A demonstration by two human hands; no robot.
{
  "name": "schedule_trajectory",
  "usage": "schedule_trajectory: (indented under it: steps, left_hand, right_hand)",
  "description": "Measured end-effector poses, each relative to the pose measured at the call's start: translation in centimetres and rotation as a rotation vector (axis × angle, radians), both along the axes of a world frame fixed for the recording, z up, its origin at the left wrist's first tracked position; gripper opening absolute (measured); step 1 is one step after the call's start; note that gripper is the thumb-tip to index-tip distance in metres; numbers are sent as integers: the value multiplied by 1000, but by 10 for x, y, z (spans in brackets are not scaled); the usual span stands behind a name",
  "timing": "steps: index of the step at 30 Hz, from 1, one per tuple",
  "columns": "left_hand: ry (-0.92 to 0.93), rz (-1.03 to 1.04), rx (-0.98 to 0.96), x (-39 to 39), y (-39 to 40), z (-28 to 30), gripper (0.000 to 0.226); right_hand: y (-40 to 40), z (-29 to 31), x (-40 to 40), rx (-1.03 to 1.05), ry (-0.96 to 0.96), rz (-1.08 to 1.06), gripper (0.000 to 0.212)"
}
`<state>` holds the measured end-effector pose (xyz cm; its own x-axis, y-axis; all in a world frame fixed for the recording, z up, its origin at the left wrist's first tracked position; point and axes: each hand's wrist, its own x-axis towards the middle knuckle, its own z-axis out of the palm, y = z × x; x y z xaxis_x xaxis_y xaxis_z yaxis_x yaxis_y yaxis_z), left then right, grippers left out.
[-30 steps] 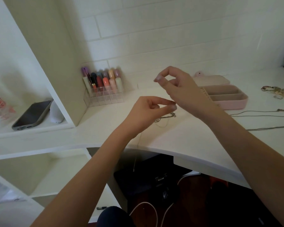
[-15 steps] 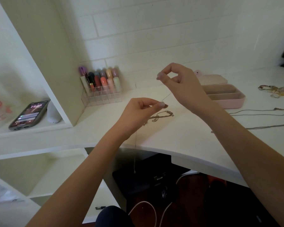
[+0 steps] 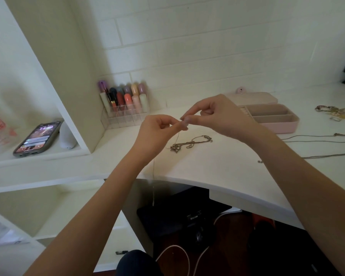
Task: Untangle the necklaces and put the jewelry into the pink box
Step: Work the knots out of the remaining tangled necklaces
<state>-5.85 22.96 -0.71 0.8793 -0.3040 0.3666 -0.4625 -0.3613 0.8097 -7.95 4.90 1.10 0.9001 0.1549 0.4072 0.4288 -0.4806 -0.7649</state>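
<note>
My left hand point(image 3: 157, 132) and my right hand point(image 3: 217, 114) meet fingertip to fingertip above the white desk, both pinching a thin necklace chain point(image 3: 153, 176). One end of the chain hangs down past the desk's front edge. A tangled clump of necklaces point(image 3: 189, 143) lies on the desk just below my hands. The pink box point(image 3: 275, 124) stands open behind my right hand, its lid laid back and its compartments showing. Two straightened chains point(image 3: 317, 139) lie to the right of it.
A clear organizer with several lipsticks point(image 3: 124, 104) stands at the back left. A phone point(image 3: 37, 136) with a lit screen rests on the left shelf. More gold jewelry point(image 3: 337, 113) lies at the far right. Cables and dark gear sit under the desk.
My hands were apart with the chain stretched between them. They have now come together, and the right hand has dropped to meet the left. The phone screen lit up.
</note>
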Motion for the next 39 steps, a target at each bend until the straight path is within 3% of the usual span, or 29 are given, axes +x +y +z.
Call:
schedule_trajectory:
  steps: [7,10,15,22,27,31,39]
  left_hand:
    - [226,-166,61,3,10,5,16]
    - [142,-78,151,5,11,6,16]
    - [93,18,104,9,11,6,18]
    - [33,-25,130,4,8,3,17]
    - [0,-13,196,4,7,1,17]
    - [-9,1,154,3,4,4,16]
    - [-16,-6,188,0,-2,2,15]
  right_hand:
    - [-1,1,-2,-56,72,21,8]
    - [1,1,-3,-97,78,7,6]
    - [5,1,-5,-120,131,-13,16]
    - [6,-2,-3,-78,115,-76,16]
    - [5,1,-3,20,188,-93,29]
    - [6,0,-5,-90,217,-83,18]
    - [4,-4,0,-159,144,-119,15]
